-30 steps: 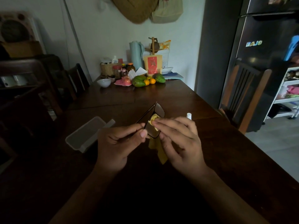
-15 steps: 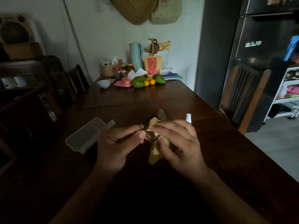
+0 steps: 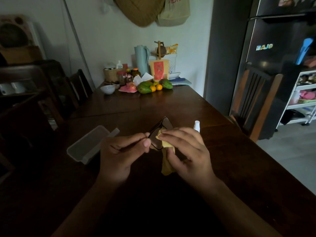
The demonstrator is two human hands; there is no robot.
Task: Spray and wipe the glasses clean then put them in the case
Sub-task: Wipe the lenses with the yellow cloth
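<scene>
Dark-framed glasses (image 3: 160,130) are held above the dark wooden table (image 3: 239,168), edge-on to me. My left hand (image 3: 119,154) pinches the frame at its near left side. My right hand (image 3: 186,151) presses a yellow cloth (image 3: 166,158) against the near lens; the cloth's tail hangs below the fingers. A small white spray bottle (image 3: 197,125) stands just behind my right hand, mostly hidden. The clear plastic case (image 3: 89,144) lies open on the table to the left of my left hand.
At the table's far end stand jars, a white bowl (image 3: 107,89), a blue jug (image 3: 142,59) and fruit (image 3: 153,86). A wooden chair (image 3: 256,100) sits at the right side by a black fridge (image 3: 282,57). Dark chairs line the left.
The glasses have dropped lower and tilted flatter. My right hand has shifted the cloth over the near lens, and more of the cloth now hangs under the hand.
</scene>
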